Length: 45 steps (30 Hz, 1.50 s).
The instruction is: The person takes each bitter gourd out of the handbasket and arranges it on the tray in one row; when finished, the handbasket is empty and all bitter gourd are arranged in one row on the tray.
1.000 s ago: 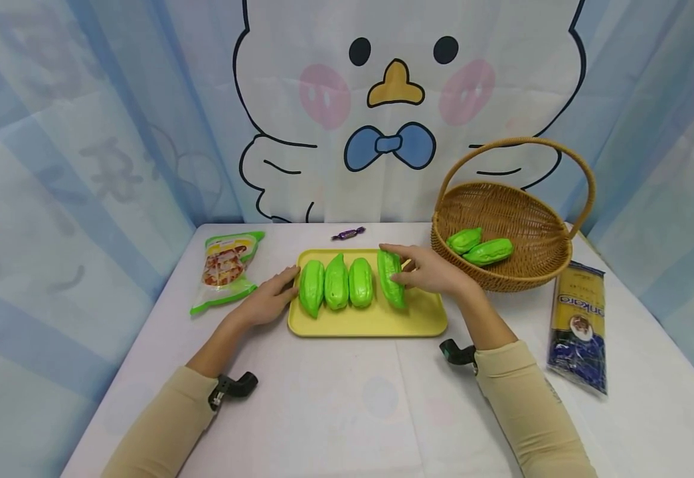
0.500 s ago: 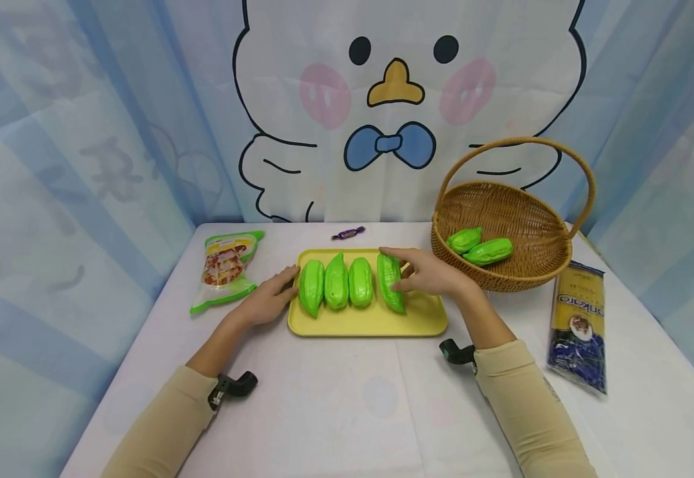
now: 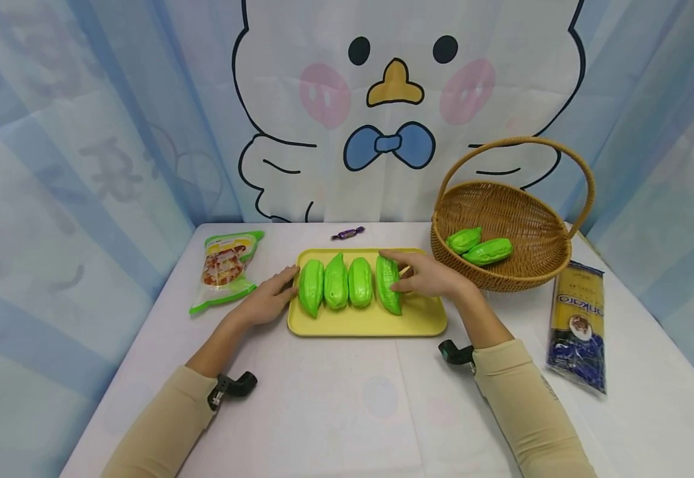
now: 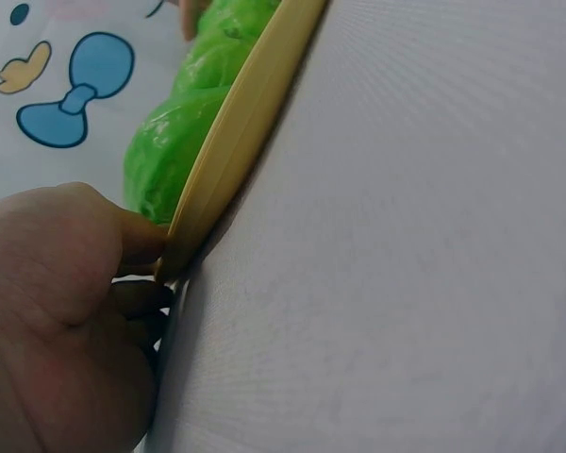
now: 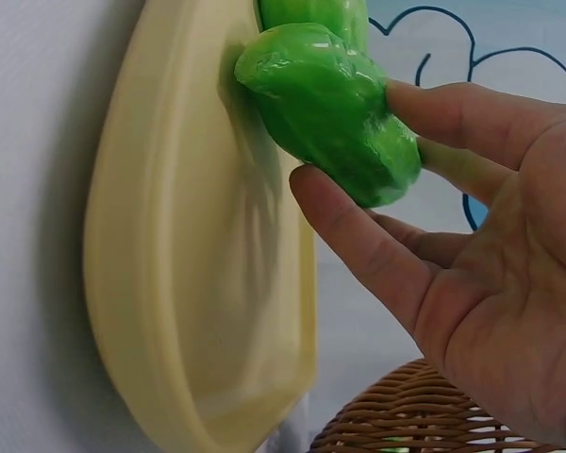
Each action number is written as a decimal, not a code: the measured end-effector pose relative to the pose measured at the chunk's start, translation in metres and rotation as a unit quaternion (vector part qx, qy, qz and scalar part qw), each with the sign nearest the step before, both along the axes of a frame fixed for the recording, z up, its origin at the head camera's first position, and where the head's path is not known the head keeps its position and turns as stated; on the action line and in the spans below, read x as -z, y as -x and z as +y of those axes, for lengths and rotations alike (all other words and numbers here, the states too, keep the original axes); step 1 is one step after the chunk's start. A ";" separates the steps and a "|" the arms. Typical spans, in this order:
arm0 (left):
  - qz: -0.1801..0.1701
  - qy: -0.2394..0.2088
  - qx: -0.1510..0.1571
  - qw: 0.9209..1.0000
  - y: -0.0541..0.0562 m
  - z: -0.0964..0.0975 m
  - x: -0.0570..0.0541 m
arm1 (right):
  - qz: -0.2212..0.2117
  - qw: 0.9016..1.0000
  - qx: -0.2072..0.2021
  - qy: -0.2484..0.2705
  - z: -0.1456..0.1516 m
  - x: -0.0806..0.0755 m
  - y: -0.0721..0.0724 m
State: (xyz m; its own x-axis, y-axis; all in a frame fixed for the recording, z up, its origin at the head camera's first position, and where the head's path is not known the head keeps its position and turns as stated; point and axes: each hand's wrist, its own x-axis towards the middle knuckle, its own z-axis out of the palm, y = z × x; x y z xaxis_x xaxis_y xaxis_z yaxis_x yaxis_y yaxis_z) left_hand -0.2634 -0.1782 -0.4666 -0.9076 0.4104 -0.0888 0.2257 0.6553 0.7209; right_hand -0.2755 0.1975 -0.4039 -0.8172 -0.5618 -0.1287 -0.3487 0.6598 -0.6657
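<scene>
My right hand (image 3: 427, 274) pinches a glossy green bitter melon (image 3: 387, 292) between thumb and fingers, at the right half of a yellow tray (image 3: 424, 322). In the right wrist view this bitter melon (image 5: 325, 113) tilts against the tray's bottom, its far end near the fingers. Three more bitter melons (image 3: 336, 282) lie side by side to its left, with a narrow gap between. My left hand (image 3: 267, 297) rests at the tray's left rim, fingers touching it. Seen from the left wrist, a fingertip meets the tray rim (image 4: 236, 132) and other fingers lie lower, partly hidden.
A tilted wicker basket (image 3: 526, 219) with two bitter melons (image 3: 488, 251) stands behind my right hand. On the right lies a pasta packet (image 3: 578, 325). A green-edged food bag (image 3: 225, 269) lies at the left, and a purple wrapped candy (image 3: 348, 233) behind the tray.
The bitter melon in my right hand has come down and slightly left, toward the row, and stands straighter. My left hand and the tray have not visibly moved.
</scene>
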 end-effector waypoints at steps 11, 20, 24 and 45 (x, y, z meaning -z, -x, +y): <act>-0.004 -0.005 0.000 1.000 -0.001 0.001 -0.001 | 0.012 1.000 -0.003 0.001 0.000 0.003 0.002; 0.000 -0.006 0.004 1.000 0.000 0.000 -0.001 | -0.010 1.000 0.001 0.025 0.000 0.007 0.003; -0.001 -0.004 0.003 1.000 0.000 0.001 -0.001 | -0.026 0.999 0.005 0.035 0.000 0.008 0.003; 0.001 -0.006 0.004 1.000 -0.002 0.000 -0.003 | -0.066 0.995 0.015 0.072 -0.001 0.014 0.005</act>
State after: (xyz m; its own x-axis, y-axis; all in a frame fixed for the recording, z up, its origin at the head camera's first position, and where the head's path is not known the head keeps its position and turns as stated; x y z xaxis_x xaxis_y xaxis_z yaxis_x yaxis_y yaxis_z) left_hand -0.2610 -0.1781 -0.4638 -0.9049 0.4179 -0.0811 0.2325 0.6449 0.7281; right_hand -0.2807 0.1964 -0.4180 -0.8159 -0.5570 -0.1551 -0.2336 0.5628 -0.7929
